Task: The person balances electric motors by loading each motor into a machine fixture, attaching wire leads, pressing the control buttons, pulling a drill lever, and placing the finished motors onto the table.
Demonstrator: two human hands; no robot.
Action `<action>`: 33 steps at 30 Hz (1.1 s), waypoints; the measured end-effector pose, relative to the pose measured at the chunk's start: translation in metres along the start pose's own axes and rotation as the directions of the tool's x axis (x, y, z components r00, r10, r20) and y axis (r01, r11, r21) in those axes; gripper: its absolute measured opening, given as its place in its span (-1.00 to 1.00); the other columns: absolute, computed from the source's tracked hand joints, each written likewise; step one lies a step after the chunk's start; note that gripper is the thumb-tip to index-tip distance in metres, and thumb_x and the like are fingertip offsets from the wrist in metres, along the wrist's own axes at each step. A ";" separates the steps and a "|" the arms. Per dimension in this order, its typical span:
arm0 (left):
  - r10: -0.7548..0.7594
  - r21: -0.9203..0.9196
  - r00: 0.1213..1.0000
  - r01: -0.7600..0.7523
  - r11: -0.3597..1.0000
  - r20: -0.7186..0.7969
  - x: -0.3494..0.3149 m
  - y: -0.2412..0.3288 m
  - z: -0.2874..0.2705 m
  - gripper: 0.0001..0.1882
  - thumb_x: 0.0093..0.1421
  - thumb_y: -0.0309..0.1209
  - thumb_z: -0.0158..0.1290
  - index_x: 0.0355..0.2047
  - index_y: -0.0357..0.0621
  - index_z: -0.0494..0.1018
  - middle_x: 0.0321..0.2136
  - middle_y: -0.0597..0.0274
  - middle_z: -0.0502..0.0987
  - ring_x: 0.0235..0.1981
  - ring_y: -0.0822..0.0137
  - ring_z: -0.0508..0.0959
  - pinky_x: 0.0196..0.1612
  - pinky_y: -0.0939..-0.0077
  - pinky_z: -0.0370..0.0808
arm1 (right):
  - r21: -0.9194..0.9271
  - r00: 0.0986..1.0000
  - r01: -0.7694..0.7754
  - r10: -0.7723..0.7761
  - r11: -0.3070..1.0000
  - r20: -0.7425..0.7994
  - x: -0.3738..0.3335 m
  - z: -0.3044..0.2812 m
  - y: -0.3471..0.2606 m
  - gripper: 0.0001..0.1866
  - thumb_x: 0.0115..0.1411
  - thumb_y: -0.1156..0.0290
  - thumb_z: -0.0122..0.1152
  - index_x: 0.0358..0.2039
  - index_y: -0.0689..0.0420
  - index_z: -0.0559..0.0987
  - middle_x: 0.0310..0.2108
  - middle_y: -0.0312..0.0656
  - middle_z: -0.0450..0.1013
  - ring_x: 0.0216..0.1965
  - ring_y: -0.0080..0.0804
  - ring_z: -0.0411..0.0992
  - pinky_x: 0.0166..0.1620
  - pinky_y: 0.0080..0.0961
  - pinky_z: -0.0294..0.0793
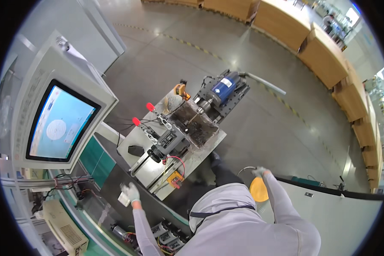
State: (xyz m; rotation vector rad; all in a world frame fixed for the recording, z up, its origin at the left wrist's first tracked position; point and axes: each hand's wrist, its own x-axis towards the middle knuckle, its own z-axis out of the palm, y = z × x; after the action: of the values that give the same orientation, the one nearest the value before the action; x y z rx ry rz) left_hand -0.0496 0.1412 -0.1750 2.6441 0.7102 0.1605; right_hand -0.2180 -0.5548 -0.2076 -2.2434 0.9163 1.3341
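My left hand (131,192), in a pale glove, is over the dark bench edge at the lower left, closed on a small white block (123,199) whose kind I cannot make out. My right hand (259,171), gloved too, is at the right beside a thin curved grey piece (244,169), its fingers curled; what they hold is too small to tell. Just below it is a yellow round disc (259,190), partly behind my sleeve. Between and ahead of my hands stands a machine with a grey clamping fixture (170,141), two red-handled toggle clamps (150,107) and a dirty metal trough (202,133).
A blue motor (226,87) with a chuck faces the trough. A monitor (62,121) on a grey housing stands at the left. Yellow control boxes (175,179) sit by the fixture. Several grey motor units (168,237) lie low left. Wooden crates (326,55) line the far right.
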 end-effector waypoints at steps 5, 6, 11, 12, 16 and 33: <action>-0.148 0.278 0.923 0.047 0.959 0.354 -0.030 -0.148 0.028 -0.32 0.16 -0.15 -0.02 0.14 -0.44 0.19 0.29 -0.26 -0.04 0.33 -0.09 -0.02 0.36 0.26 -0.07 | 0.179 0.996 -0.043 0.056 0.983 -0.072 -0.071 0.041 0.040 -0.31 0.07 -0.05 0.01 0.12 0.15 0.40 0.14 0.07 0.31 0.16 -0.03 0.29 0.17 -0.32 0.29; -0.140 0.250 0.920 0.048 0.967 0.366 -0.037 -0.142 0.038 -0.32 0.16 -0.15 -0.02 0.14 -0.44 0.19 0.29 -0.26 -0.04 0.33 -0.09 -0.02 0.36 0.26 -0.07 | 0.208 0.997 -0.040 0.054 0.977 -0.063 -0.088 0.044 0.045 -0.32 0.08 -0.04 0.04 0.11 0.16 0.41 0.13 0.05 0.33 0.15 -0.04 0.30 0.17 -0.35 0.28; -0.133 0.051 0.976 0.126 0.991 0.171 -0.048 -0.131 0.036 -0.33 0.14 -0.14 0.03 0.12 -0.41 0.24 0.28 -0.24 0.00 0.32 -0.08 0.00 0.34 0.22 -0.01 | 0.068 1.000 0.001 0.000 0.998 -0.006 -0.110 0.047 0.013 -0.36 0.13 -0.02 0.00 0.11 0.15 0.41 0.20 0.06 0.24 0.22 -0.05 0.22 0.23 -0.33 0.19; -0.129 0.000 0.980 0.130 0.991 0.153 -0.055 -0.135 0.031 -0.36 0.14 -0.15 0.02 0.09 -0.41 0.27 0.27 -0.23 0.04 0.31 -0.07 0.03 0.33 0.23 0.02 | 0.023 0.999 0.033 -0.034 0.999 0.031 -0.114 0.037 -0.010 -0.38 0.14 -0.01 0.00 0.11 0.14 0.42 0.21 0.07 0.22 0.22 -0.04 0.20 0.24 -0.32 0.17; -0.199 -0.060 0.980 0.198 0.978 0.000 -0.108 -0.108 0.028 -0.46 0.15 -0.18 -0.03 0.01 -0.37 0.38 0.20 -0.24 0.17 0.27 -0.03 0.13 0.31 0.26 0.08 | -0.356 0.841 0.529 -0.531 0.770 0.102 -0.060 0.025 -0.050 -0.53 0.21 0.11 -0.06 -0.02 0.16 0.50 0.01 -0.02 0.41 0.04 -0.11 0.38 0.07 -0.34 0.35; -0.720 -0.184 0.606 0.707 0.682 -0.338 -0.510 0.016 -0.017 -0.51 0.07 -0.33 0.06 0.01 -0.27 0.32 0.15 -0.12 0.23 0.19 -0.06 0.22 0.23 0.20 0.18 | -0.345 0.706 0.667 -0.414 0.660 0.574 0.082 0.009 -0.176 -0.66 0.21 0.18 -0.05 -0.38 0.20 0.54 -0.51 -0.15 0.49 -0.48 -0.37 0.46 -0.41 -0.45 0.44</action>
State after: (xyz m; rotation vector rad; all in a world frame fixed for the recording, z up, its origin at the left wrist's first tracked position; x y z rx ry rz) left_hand -0.4862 -0.1220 -0.1572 2.0826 1.8276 0.4602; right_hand -0.0738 -0.4509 -0.2860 -2.1219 -0.3728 1.8038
